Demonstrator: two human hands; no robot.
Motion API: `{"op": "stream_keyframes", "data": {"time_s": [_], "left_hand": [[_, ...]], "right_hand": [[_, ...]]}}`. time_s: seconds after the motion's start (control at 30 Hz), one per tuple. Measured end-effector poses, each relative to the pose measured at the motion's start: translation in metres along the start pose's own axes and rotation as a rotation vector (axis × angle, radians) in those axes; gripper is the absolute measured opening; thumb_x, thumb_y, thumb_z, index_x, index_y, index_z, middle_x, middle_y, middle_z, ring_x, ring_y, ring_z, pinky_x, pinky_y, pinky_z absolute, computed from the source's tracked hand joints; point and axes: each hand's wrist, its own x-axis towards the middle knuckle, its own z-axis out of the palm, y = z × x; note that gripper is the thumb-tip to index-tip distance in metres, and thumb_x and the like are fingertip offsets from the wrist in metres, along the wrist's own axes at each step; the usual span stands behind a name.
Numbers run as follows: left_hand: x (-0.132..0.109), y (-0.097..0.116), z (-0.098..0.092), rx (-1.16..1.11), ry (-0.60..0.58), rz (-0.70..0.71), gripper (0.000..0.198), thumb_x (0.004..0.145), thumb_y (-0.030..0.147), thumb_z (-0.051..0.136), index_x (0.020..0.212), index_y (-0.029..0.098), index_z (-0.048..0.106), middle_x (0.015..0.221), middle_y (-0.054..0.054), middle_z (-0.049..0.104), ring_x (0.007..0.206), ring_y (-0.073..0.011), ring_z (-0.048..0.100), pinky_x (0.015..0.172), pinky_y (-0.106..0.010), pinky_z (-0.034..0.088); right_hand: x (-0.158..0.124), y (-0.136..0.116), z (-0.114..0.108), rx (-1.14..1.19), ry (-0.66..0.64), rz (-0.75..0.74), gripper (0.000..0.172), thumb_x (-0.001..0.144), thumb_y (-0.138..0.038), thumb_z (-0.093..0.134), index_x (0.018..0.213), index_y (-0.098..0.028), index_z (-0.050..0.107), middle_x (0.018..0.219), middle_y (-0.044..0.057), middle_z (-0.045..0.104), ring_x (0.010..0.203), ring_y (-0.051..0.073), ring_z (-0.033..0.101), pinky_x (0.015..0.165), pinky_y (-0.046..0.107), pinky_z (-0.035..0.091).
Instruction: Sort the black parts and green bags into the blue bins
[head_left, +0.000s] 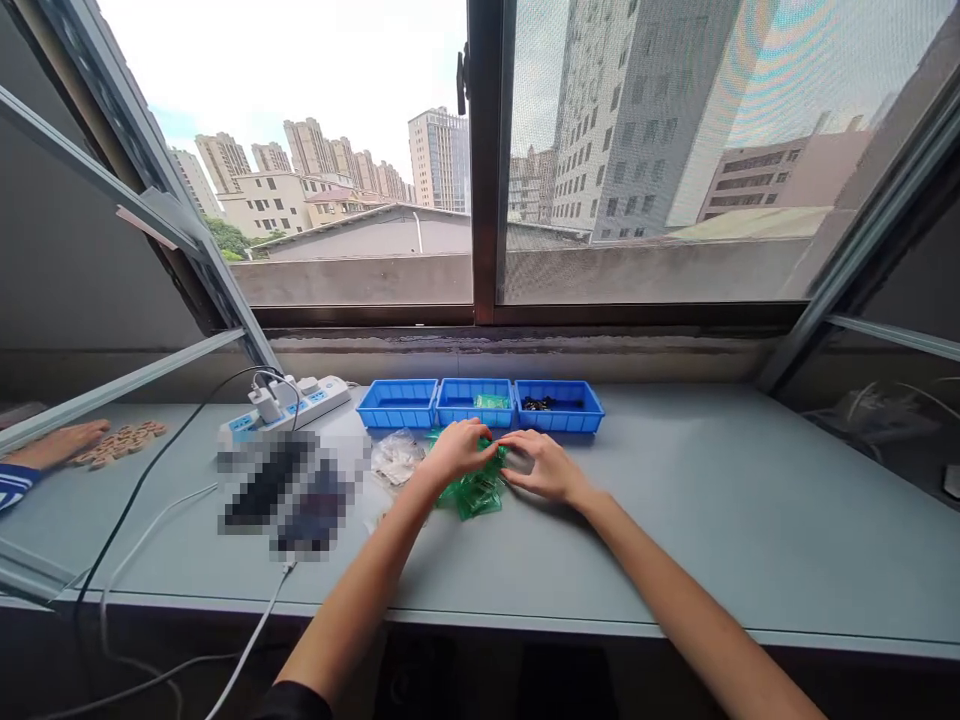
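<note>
Green plastic bags (478,495) lie in a crumpled heap on the grey table, in front of the blue bins. My left hand (459,450) reaches over the heap from the left, its fingers closed in a pinch on a green plastic bag. From the right, my right hand (546,466) curves its fingers and thumb round the edge of the same green plastic, fingertips close to those of my left hand. The hands hide part of the heap. Beside my left wrist sits a clear plastic bag (397,457) with pale contents I cannot make out.
Three blue bins stand in a row: the left bin (397,416), the middle bin (474,416) with a green packet (491,402), the right bin (559,421) with small dark pieces. At left are a power strip (319,398), cables, blurred dark items, and another person's hand (71,440) by wooden pieces (120,444).
</note>
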Motion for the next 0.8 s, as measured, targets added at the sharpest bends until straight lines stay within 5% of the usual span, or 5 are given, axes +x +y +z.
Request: {"op": "stream_keyframes", "data": {"time_s": [0.17,0.3,0.57,0.8], "left_hand": [[-0.008,0.001,-0.004,0.063,-0.104,0.063,0.025,0.074,0.038,0.064,0.089,0.018,0.064,0.094,-0.004,0.061,0.089,-0.0219,0.057,0.081,-0.031,0.037],[-0.008,0.001,-0.007,0.0,-0.103,0.053,0.028,0.078,0.043,0.059,0.089,0.018,0.064,0.091,-0.003,0.062,0.089,-0.0207,0.057,0.083,-0.032,0.036],[0.003,-0.006,0.008,-0.024,0.116,0.11,0.032,0.084,0.043,0.054,0.065,0.016,0.058,0.077,-0.003,0.062,0.076,-0.0173,0.057,0.074,-0.03,0.037],[0.005,-0.004,0.01,-0.229,0.378,0.067,0.011,0.082,0.03,0.059,0.085,0.02,0.056,0.074,0.001,0.061,0.07,-0.014,0.059,0.067,-0.025,0.042]], "right_hand": [[-0.003,0.006,0.004,-0.004,-0.032,0.011,0.038,0.068,-0.026,0.065,0.105,-0.021,0.062,0.108,0.006,0.064,0.1,0.024,0.056,0.087,0.041,0.044],[-0.002,0.009,0.004,0.045,-0.019,-0.009,0.027,0.077,-0.031,0.057,0.102,-0.022,0.063,0.106,0.007,0.063,0.099,0.023,0.057,0.088,0.04,0.044],[0.001,0.009,0.002,0.167,0.249,0.131,0.032,0.089,-0.041,0.035,0.083,-0.021,0.059,0.084,0.006,0.065,0.079,0.02,0.061,0.069,0.033,0.048],[0.002,0.0,-0.001,0.232,0.393,0.124,0.027,0.082,-0.044,0.051,0.093,-0.021,0.059,0.077,0.004,0.066,0.066,0.016,0.062,0.055,0.025,0.048]]}}
